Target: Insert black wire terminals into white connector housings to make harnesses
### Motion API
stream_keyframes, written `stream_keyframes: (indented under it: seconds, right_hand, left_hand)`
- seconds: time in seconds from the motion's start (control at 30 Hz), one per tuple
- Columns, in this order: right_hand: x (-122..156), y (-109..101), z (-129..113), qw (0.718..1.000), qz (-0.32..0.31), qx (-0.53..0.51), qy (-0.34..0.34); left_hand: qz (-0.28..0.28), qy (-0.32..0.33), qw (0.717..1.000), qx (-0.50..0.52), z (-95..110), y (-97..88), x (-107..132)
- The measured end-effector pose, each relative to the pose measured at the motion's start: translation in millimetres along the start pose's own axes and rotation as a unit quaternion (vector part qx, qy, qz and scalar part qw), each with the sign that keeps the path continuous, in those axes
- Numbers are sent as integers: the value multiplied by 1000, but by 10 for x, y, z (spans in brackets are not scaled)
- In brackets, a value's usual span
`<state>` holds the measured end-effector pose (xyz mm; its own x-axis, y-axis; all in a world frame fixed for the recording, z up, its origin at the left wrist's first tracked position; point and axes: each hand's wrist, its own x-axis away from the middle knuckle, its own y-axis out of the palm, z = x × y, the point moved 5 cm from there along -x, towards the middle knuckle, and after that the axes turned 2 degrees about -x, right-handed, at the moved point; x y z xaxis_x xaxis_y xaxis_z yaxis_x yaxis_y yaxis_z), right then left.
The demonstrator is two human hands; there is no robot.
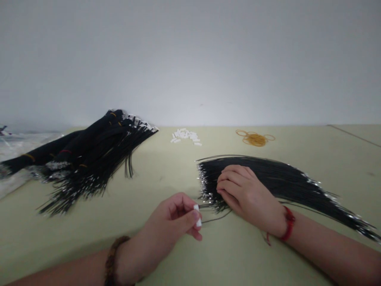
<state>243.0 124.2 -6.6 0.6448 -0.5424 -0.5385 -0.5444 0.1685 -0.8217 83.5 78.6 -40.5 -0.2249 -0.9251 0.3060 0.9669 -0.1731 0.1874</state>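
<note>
My left hand [178, 218] is closed in a pinch, thumb against fingers, on a small white plastic connector housing [197, 216]. Thin black wires run from beside the housing toward the right; whether any is seated in it cannot be made out. My right hand [241, 190] lies over the left part of a fanned bundle of black wires [274, 174], its fingers curled together on them. Shiny metal terminals [202, 178] line the bundle's left end, just left of my right fingers. The right fingertips are partly hidden.
Behind my hands, a pile of white connector housings [186, 135] and a heap of yellow rubber bands [255, 139] lie on the pale green table [166, 167]. At left are banded bundles of black wires [92, 147] over clear plastic [18, 147]. A wall rises behind.
</note>
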Motion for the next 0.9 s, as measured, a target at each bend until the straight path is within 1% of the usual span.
stream_keyframes:
  seconds: [0.13, 0.23, 0.3, 0.4, 0.47, 0.53, 0.77, 0.9]
  right_hand:
    - [3, -131, -90, 998, 50, -26, -16]
    - [8, -184, -189, 997, 62, -47, -27]
    - [20, -188, -281, 996, 56, -60, -34]
    - [47, -154, -424, 996, 18, -81, -38]
    - [64, -123, -489, 996, -7, -85, -30]
    - [76, -100, -521, 996, -20, -83, -23]
    - [59, -80, -542, 996, -14, -76, -38]
    - [52, -73, -562, 996, -21, -76, -38]
  left_hand:
    - [-5, 4, 1000, 17, -28, -11, -12]
    - [-10, 6, 1000, 29, -41, -16, 2]
    - [-14, 6, 999, 37, -41, -17, 14]
    - [-22, 8, 999, 41, -36, -14, 20]
    - [-26, 8, 999, 40, -32, -12, 16]
    - [-28, 8, 999, 41, -34, -13, 9]
    - [-34, 13, 999, 31, -50, -25, -10]
    - [-30, 11, 999, 17, -36, -15, 13]
